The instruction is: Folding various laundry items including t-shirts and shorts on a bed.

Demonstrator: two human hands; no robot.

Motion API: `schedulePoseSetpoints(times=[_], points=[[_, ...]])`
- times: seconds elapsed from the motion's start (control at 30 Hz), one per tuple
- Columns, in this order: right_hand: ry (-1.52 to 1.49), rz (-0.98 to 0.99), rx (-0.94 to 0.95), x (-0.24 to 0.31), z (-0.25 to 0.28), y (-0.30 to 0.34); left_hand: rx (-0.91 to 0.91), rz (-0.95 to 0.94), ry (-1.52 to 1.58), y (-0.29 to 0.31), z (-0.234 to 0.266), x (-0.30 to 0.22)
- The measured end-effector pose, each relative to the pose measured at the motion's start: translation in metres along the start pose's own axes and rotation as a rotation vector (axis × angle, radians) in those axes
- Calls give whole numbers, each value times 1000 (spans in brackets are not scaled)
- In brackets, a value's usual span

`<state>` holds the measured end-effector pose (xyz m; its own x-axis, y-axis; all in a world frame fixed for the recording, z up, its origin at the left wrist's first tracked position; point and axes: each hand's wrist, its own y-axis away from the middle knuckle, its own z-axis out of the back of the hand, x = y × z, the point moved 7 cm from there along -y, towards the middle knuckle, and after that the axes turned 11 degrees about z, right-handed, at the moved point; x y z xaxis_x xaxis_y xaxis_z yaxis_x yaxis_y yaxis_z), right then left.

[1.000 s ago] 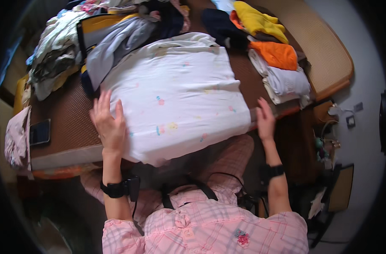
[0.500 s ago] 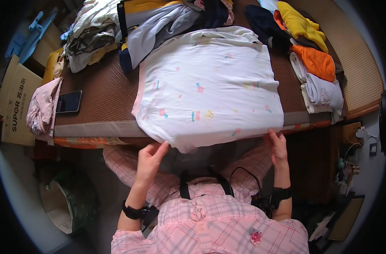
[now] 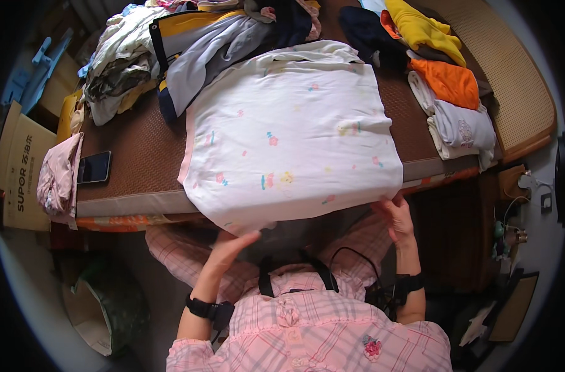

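A white garment (image 3: 289,130) with small pink, yellow and teal prints lies spread over the near edge of the brown surface. It has pink trim along its left side, and its near edge hangs over toward my lap. My left hand (image 3: 233,245) is at the near left part of this edge, thumb stretched out and the other fingers partly hidden under the cloth. At the near right corner, my right hand (image 3: 395,217) touches the hem with its fingers apart. Neither hand visibly pinches the cloth.
Heaped clothes (image 3: 124,65) and a grey jacket (image 3: 217,53) lie at the far left. Folded clothes (image 3: 459,121) line the right side. A phone (image 3: 94,167) rests beside a folded pink garment (image 3: 60,177). A cardboard box (image 3: 25,167) stands at the left, above a green fabric bin (image 3: 118,310).
The view has shifted slightly. My left hand has moved from pinching the near hem to lying partly under it, thumb extended. My right hand's fingers have loosened at the corner.
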<state>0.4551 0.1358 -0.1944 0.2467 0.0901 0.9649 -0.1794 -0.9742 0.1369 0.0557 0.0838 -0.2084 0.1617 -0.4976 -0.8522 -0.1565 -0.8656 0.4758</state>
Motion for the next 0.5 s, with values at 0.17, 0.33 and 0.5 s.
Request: schedulePoseSetpoints(times=[0.17, 0.33, 0.5], points=[[-17, -31, 33, -11, 12, 3, 181, 154, -430, -11, -10, 42], [-68, 35, 54, 24, 7, 20, 352, 434, -683, 38, 42, 38], [-103, 151, -17, 82, -15, 22, 177, -39, 218, 82, 29, -116]])
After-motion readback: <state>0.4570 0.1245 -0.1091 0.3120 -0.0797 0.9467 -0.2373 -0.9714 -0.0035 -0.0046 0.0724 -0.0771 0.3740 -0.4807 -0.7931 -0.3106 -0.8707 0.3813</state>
